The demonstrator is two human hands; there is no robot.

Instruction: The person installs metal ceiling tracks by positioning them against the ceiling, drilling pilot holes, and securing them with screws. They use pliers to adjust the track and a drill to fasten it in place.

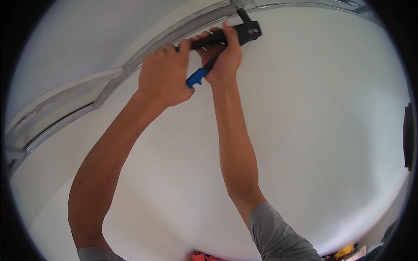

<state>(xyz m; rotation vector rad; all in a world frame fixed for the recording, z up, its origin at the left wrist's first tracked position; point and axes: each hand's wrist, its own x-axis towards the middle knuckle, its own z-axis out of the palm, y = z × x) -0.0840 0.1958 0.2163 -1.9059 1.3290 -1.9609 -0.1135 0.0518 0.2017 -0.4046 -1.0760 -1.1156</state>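
Both arms reach up toward a grey metal frame rail [143,54] that runs along the top of a white wall. My left hand [163,76] and my right hand [224,54] are both closed around a black hand riveter [248,31] with a blue-tipped handle [197,77]. The left hand grips the upper black handle from the left. My right hand wraps both handles closer to the tool's head. The riveter's nose [243,15] presses against the metal rail near the top of the view.
A white wall panel [305,130] fills most of the view. Metal channel pieces [65,108] curve down to the left. A dark object [408,135] sits at the right edge. Yellow and red items [344,251] lie far below.
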